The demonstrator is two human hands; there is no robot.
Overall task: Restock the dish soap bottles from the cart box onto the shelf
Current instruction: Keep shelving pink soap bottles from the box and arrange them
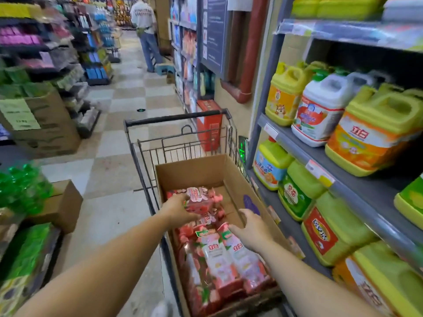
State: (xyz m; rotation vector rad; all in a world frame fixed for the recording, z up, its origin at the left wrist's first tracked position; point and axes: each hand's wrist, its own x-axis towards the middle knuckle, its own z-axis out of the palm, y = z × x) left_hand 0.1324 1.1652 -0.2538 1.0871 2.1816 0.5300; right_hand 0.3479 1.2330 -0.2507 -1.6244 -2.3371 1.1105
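the shelf (357, 186) on the right carries big jugs, with bare room near its front edge. the cart (176, 118) holds an open box (194, 172) of pink dish soap packs (219, 255). pick-up step: the left hand (180, 208) grasps a pack at the far end; the right hand (251, 227) hovers released. next, lift clear of the box walls.

Both hands reach into a box of pink dish soap packs in a supermarket aisle.

The left hand (180, 208) grips a pink pack (201, 200) at the far end of the cardboard box (194, 172), which sits in a wire cart (174, 120); the right hand (254, 227) hovers, fingers spread, over the packs nearer the camera (219, 255). Yellow jugs (375, 124) line the grey shelf (295, 145) on the right. A person (146, 30) stands far down the aisle.
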